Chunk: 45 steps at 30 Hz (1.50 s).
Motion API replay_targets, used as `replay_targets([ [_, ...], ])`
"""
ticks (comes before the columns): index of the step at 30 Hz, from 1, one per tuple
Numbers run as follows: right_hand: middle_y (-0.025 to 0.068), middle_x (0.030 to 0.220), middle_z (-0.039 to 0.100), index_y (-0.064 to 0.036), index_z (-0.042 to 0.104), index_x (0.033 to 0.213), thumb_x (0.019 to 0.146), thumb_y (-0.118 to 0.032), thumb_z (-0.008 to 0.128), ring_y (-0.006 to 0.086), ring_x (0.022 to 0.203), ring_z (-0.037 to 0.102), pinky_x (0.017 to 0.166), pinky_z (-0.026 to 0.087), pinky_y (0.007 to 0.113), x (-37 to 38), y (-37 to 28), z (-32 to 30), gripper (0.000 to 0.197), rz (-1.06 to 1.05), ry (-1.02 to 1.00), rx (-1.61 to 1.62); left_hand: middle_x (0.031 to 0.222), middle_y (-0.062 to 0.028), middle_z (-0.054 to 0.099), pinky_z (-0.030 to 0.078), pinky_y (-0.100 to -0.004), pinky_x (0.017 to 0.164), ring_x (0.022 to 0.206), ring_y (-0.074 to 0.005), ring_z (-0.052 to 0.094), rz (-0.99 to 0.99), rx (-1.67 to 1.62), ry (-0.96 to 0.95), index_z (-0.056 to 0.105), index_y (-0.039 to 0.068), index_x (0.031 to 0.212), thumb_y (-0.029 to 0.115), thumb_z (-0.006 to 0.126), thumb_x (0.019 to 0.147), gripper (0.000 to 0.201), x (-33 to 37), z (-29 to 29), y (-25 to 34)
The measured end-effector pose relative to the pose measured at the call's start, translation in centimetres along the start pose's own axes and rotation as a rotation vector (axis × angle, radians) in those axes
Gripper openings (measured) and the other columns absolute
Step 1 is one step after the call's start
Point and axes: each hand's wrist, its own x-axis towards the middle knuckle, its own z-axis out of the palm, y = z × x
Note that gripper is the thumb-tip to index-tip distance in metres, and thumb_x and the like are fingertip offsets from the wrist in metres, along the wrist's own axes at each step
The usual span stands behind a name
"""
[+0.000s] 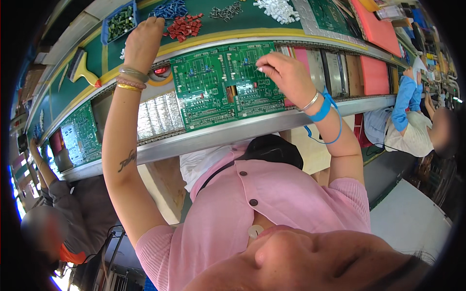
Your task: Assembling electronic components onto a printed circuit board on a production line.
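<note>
My left hand (144, 41) is at the far side, between a blue tray (105, 36) of dark green parts and a pile of red components (184, 29). Its fingers are bent together at the edge of a heap of blue components (170, 8); the tips are partly hidden. Two green circuit boards (200, 104) lie side by side before me, with a few small blue and red parts on them. Over the right board hovers my right hand (287, 75), thumb and forefinger pinched. A tiny pale spot shows at the tips, too small to name.
Grey (225, 12) and white (277, 10) component piles lie farther back. A yellow-handled brush (86, 75) rests at left, near another circuit board (80, 133). A metal rail (218, 128) runs along the near side. Pink foam (374, 75) lies right. Co-workers sit at both sides.
</note>
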Motion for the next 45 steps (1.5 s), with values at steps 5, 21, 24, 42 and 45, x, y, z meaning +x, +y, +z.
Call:
replay_targets([
  [5,0.0069,0.074,0.058,-0.0062,0.058,0.081,0.076,-0.011,0.064,0.0260,0.071,0.058,0.061,0.046,0.035,-2.5,0.2,1.7,0.009,0.070,-0.039,-0.006,0.079,-0.0067,0.058,0.051,-0.0348,0.062,0.074,-0.0238,0.061,-0.002,-0.111,0.117,0.059,0.009,0.092,0.011,0.055,0.080,0.013,-0.3,-1.7,1.4],
  [21,0.0049,0.069,0.055,-0.0053,0.057,0.077,0.073,-0.004,0.064,0.0170,0.059,0.055,0.054,0.044,0.028,-2.4,0.8,3.8,0.008,0.044,-0.013,-0.053,0.093,-0.0026,0.056,0.046,-0.0201,0.072,0.081,-0.0088,0.057,-0.508,-1.394,-0.149,0.064,0.002,0.103,-0.003,0.058,0.081,0.022,-9.8,-6.1,8.7],
  [24,0.0062,0.068,0.054,-0.0065,0.055,0.073,0.070,-0.006,0.064,0.0246,0.066,0.056,0.059,0.045,0.035,-2.5,0.6,4.0,0.009,0.065,0.010,-0.073,0.093,-0.0027,0.056,0.047,-0.0202,0.074,0.083,-0.0093,0.058,-0.529,-1.466,-0.177,0.064,0.002,0.103,-0.006,0.058,0.080,0.024,-10.7,-6.3,9.1],
  [42,0.0033,0.067,0.056,-0.0078,0.054,0.073,0.069,-0.005,0.066,0.0208,0.063,0.057,0.055,0.045,0.032,-2.7,0.4,4.9,0.013,0.133,0.065,-0.035,0.097,-0.0052,0.057,0.049,-0.0220,0.078,0.087,-0.0129,0.058,-0.567,-1.513,-0.230,0.063,0.004,0.105,-0.008,0.059,0.078,0.030,-11.7,-6.5,10.6],
  [45,0.0034,0.067,0.056,-0.0080,0.054,0.073,0.069,-0.005,0.065,0.0211,0.063,0.057,0.055,0.045,0.032,-2.6,0.2,5.0,0.013,0.134,0.072,-0.064,0.096,-0.0058,0.057,0.049,-0.0225,0.077,0.086,-0.0125,0.059,-0.553,-1.457,-0.230,0.063,0.003,0.106,-0.008,0.059,0.077,0.031,-11.7,-6.5,10.8],
])
